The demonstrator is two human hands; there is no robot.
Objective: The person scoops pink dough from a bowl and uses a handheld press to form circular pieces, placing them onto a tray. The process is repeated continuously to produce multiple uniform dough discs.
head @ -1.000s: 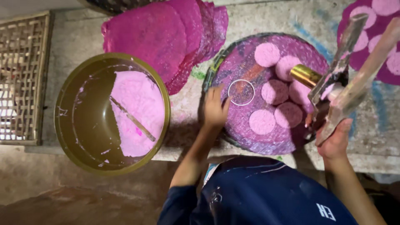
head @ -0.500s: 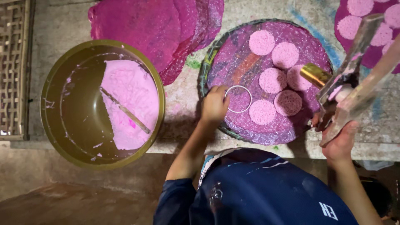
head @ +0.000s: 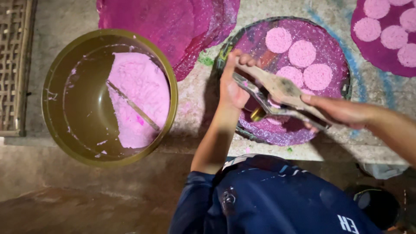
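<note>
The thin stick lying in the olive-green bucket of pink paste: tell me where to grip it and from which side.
Grip the thin stick at its upper-left end, coming from above on the bucket's left side. That end lies over bare wall, while the lower-right end rests on the pink paste.

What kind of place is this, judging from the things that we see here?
Probably a small handmade-goods workshop on a rough floor. A large olive-green basin holds wet pink paste, a round purple tray carries pink pressed discs, and the person's hands work a wooden press tool.
</note>
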